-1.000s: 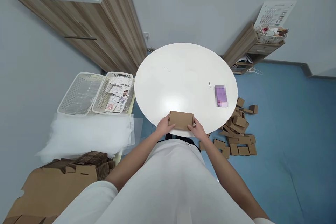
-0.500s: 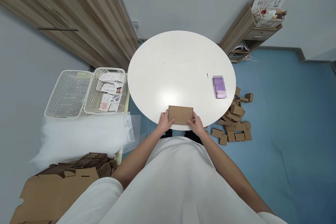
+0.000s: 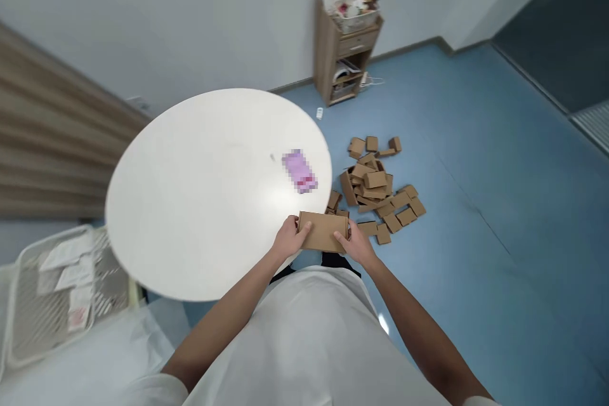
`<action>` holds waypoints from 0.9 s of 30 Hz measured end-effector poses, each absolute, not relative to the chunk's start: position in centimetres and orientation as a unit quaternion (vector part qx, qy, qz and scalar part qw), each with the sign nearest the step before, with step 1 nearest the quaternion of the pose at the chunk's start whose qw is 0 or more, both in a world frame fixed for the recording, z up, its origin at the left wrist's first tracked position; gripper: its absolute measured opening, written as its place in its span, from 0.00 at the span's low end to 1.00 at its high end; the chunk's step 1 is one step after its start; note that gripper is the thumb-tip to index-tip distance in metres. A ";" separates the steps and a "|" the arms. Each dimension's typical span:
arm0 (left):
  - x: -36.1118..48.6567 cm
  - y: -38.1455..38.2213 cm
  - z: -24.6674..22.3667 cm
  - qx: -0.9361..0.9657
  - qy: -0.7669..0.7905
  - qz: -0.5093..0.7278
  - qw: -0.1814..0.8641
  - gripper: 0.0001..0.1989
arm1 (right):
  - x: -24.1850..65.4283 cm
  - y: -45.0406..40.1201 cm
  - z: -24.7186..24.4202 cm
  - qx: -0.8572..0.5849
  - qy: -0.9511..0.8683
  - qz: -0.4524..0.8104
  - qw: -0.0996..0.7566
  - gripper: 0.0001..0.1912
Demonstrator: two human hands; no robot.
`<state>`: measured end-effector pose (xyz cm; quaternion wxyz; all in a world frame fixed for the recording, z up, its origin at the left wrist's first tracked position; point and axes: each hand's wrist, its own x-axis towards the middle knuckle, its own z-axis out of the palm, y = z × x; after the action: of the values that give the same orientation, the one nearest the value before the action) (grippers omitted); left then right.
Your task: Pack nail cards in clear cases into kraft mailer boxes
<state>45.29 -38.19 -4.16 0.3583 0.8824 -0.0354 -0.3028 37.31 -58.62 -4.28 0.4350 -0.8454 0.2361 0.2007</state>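
Observation:
A flat, closed cardboard box (image 3: 323, 232) is held level between my two hands, over the right front edge of the white oval table (image 3: 204, 196). My left hand (image 3: 290, 238) grips its left end, thumb on top and fingers beneath. At the other end my right hand (image 3: 356, 242) holds it the same way. Beyond the box, a blurred-out purple item (image 3: 299, 171) lies on the table near its right edge.
Many small cardboard boxes (image 3: 375, 181) lie heaped on the blue floor right of the table. A wooden cabinet (image 3: 349, 51) stands against the wall. At the lower left are a white basket (image 3: 52, 292) with packets and translucent sheets (image 3: 118, 349).
My view has swung to the right, bringing more of the floor and the box heap into sight. Both hands have carried the cardboard box rightward, past the table's front middle.

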 end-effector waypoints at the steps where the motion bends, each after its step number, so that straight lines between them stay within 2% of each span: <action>1: 46.1 -41.1 -4.1 0.876 -0.063 -0.308 0.365 0.28 | 37.1 -61.0 -4.2 -0.840 0.254 0.185 0.442 0.32; 6: 50.1 -54.5 -4.7 0.817 -0.169 -0.322 0.448 0.30 | 37.1 -71.3 -4.4 -0.801 0.295 0.068 0.517 0.36; 10: 52.8 -61.5 -5.3 0.765 -0.208 -0.362 0.491 0.31 | 37.8 -76.9 -5.0 -0.761 0.307 -0.022 0.571 0.38; 14: 54.0 -64.1 -5.7 0.777 -0.251 -0.379 0.436 0.38 | 37.7 -78.9 -6.3 -0.764 0.368 -0.011 0.529 0.48; 17: 53.1 -62.8 -5.9 0.811 -0.264 -0.383 0.354 0.46 | 36.6 -77.5 -7.8 -0.792 0.400 0.021 0.461 0.54; 20: 51.0 -58.9 -5.7 0.802 -0.303 -0.409 0.314 0.48 | 35.0 -74.3 -9.1 -0.810 0.384 0.055 0.440 0.52; 24: 47.7 -51.5 -4.5 0.780 -0.323 -0.431 0.318 0.44 | 33.7 -69.0 -9.6 -0.829 0.328 0.090 0.444 0.47; 27: 45.7 -45.6 -3.0 0.793 -0.279 -0.416 0.346 0.41 | 34.2 -65.5 -8.7 -0.842 0.287 0.105 0.445 0.43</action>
<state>45.65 -45.62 -3.00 0.3458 0.7933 -0.2787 -0.4164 34.19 -65.47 -8.75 0.4449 -0.8418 0.2869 0.1054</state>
